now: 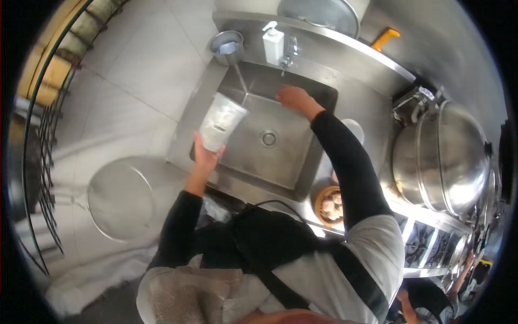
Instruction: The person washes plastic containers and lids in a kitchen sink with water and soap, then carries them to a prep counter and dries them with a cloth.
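White packet: the white packet is held up over the left side of the sink, tilted, its wider end toward the sink's far edge.
Left hand: the left hand is closed around the packet's lower, near end, at the sink's left rim.
Right hand: the right hand is over the sink's far right part, near the tap, fingers curled in; whether it holds anything, I cannot tell.
Packet's weight: probably light enough for one hand; how full it is cannot be told.
Packet's skin: looks like thin, glossy plastic, likely soft and yielding, and slippery if wet.
Packet's weak points: a hard pinch might crease or split it; the upper end could flop.
Best hold: the lower end, palm underneath; a second hand at the upper edge would steady it.
Beyond the sink: a soap bottle stands on the counter.
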Available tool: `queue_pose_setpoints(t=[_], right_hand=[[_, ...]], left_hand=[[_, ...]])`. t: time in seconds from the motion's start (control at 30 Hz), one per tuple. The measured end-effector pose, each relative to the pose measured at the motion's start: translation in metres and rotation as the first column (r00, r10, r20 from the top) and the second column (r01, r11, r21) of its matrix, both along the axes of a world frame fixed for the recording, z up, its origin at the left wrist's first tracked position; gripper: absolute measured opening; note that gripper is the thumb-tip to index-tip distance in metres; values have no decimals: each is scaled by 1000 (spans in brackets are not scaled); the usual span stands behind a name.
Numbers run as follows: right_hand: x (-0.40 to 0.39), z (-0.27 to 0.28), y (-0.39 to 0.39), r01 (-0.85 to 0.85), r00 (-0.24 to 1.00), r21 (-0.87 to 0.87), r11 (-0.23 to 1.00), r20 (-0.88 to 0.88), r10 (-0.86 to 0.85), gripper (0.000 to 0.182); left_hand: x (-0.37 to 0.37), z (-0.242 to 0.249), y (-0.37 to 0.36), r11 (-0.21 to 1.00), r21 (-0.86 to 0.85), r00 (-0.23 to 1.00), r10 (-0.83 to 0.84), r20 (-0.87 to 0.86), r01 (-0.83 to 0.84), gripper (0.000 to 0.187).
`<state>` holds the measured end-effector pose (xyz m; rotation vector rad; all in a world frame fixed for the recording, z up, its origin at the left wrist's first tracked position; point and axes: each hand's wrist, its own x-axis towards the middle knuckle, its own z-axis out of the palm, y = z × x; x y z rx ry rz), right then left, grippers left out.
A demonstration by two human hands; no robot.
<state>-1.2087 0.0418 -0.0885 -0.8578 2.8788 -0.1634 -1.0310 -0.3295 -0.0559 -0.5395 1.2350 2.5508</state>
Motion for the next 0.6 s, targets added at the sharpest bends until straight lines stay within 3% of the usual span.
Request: queue_pose_setpoints(t=[0.07,0.13,0.2,0.23,0.27,0.3,0.33,0.43,0.53,0.6], right_hand=[[-9,11,-31,80,965,-128,989,-240,-109,37],[-24,22,-36,228,933,-12,974,-284,-222,31],[-30,32,-25,393,919,368,843,-166,-356,24],[-30,40,-16,422,907,277,863,-116,-406,25],[-28,48,-4,454,890,188,871,-58,-452,25],[-26,49,10,489,871,103,866,2,-492,26],[-42,41,32,415,882,95,905,201,-426,25],[-56,58,39,391,914,32,920,-132,-384,23],[-26,140,-3,375,885,-417,828,-104,-453,33],[-29,146,-35,216,956,-655,724,-11,-294,33]], left_hand=[[-23,0,-6,982,-171,997,-76,4,75,63],[-51,2,-8,954,-253,986,-162,26,163,61],[-75,4,6,909,-373,983,-171,71,185,66],[-90,4,15,881,-427,980,-178,93,201,69],[-107,-3,20,840,-486,970,-227,87,241,90],[-119,-4,33,774,-571,956,-283,74,273,93],[-130,-3,53,704,-646,939,-337,61,295,96],[-167,-16,116,451,-840,793,-607,-42,301,96],[-203,-17,194,185,-980,536,-836,-121,68,93],[-222,-34,236,240,-910,403,-837,-371,-338,94]])
